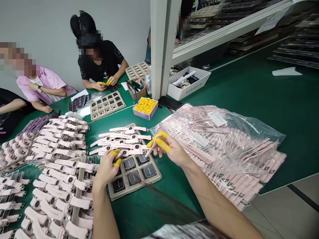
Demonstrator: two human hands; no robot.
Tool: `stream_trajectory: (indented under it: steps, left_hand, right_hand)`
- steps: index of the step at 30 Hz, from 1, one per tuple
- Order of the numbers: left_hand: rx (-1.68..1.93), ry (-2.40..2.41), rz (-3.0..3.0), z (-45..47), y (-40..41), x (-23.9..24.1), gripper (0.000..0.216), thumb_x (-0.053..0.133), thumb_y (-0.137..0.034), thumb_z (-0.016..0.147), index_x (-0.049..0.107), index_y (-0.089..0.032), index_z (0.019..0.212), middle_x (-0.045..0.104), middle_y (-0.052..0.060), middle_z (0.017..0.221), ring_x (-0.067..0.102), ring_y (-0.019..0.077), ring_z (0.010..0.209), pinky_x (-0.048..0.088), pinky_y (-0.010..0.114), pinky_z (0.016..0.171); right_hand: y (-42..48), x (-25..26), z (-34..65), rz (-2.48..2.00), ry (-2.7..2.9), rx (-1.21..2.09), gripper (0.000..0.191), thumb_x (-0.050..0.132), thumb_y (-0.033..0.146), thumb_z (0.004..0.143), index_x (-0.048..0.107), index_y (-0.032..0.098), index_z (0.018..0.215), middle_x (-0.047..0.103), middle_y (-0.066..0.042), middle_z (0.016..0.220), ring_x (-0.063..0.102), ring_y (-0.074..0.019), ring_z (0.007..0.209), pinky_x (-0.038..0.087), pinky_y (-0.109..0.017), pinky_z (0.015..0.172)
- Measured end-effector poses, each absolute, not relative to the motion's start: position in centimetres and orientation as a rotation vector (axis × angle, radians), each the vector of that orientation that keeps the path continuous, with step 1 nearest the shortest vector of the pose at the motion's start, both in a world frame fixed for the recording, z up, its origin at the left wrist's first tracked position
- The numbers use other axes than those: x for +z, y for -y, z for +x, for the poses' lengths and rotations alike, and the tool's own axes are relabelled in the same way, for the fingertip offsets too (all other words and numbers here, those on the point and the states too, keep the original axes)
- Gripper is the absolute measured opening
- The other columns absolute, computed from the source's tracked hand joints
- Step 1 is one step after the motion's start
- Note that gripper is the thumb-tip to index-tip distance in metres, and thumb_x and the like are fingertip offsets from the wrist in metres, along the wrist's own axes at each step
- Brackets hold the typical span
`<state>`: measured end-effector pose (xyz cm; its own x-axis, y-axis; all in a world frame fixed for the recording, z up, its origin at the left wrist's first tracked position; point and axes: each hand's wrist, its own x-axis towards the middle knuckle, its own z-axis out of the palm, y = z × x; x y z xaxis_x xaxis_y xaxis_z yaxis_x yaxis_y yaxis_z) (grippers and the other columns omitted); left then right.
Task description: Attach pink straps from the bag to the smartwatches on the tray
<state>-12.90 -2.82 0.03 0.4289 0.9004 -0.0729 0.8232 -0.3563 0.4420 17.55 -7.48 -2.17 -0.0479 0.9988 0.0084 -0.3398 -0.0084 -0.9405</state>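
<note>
My left hand [108,167], with yellow finger cots on its fingertips, is closed on a small smartwatch at the near edge of a row of strapped watches; the fingers cover most of it. A pale pink watch strap [151,150] curves down from my right hand [171,151], pinched between the yellow-capped thumb and fingers. Below both hands lies a beige compartment tray [136,190]. Dark square watch faces [134,178] sit in its near compartments. Across its far part rest several watches with pink straps [127,145].
Bagged pink straps [199,139] are heaped on the right. More pink-strapped watches [58,182] fill the left. Beyond stand a box of yellow finger cots [145,116], a white bin [190,92], another watch tray [92,114] and a post [159,49]. Co-workers [102,63] sit across the table.
</note>
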Motion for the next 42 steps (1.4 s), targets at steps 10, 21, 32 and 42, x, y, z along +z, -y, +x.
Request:
stream_trajectory:
  steps: [10,21,32,42]
  left_hand:
    - [0.958,-1.203,1.633,-8.2,4.3,-1.4,0.027,0.058,-0.043,0.096,0.046,-0.024,0.112,0.071,0.007,0.11,0.069,0.0183,0.088,0.057,0.032,0.078]
    - [0.892,-0.996,1.668,-7.4,5.7,-5.1,0.044,0.049,-0.024,0.1,0.049,-0.022,0.143,0.066,0.013,0.132,0.067,0.0236,0.117,0.057,0.039,0.101]
    - [0.799,-0.925,2.04,-8.2,6.2,-5.2,0.054,0.046,-0.013,0.096,0.055,-0.026,0.147,0.062,0.011,0.145,0.057,0.0258,0.136,0.049,0.045,0.117]
    - [0.888,-1.013,2.049,-7.6,6.8,-6.0,0.055,0.043,-0.01,0.095,0.053,-0.022,0.147,0.064,0.013,0.14,0.06,0.0267,0.132,0.05,0.045,0.115]
  right_hand:
    - [8.2,-2.0,14.6,-0.618,0.858,1.566,0.036,0.089,0.04,0.08,0.059,0.023,0.091,0.06,0.002,0.087,0.063,-0.0148,0.072,0.055,-0.03,0.07]
    - [9.6,-5.3,10.0,-0.874,1.111,1.89,0.048,0.075,0.054,0.089,0.053,0.022,0.118,0.058,0.007,0.07,0.051,-0.0097,0.051,0.041,-0.02,0.045]
    - [9.6,-5.2,10.0,-0.956,0.947,1.865,0.041,0.071,0.06,0.088,0.058,0.022,0.084,0.052,0.008,0.05,0.039,-0.0089,0.039,0.033,-0.02,0.037]
    - [9.5,-5.4,9.4,-0.888,0.665,1.894,0.042,0.079,0.057,0.083,0.057,0.022,0.081,0.045,0.01,0.047,0.028,-0.0066,0.037,0.031,-0.018,0.036]
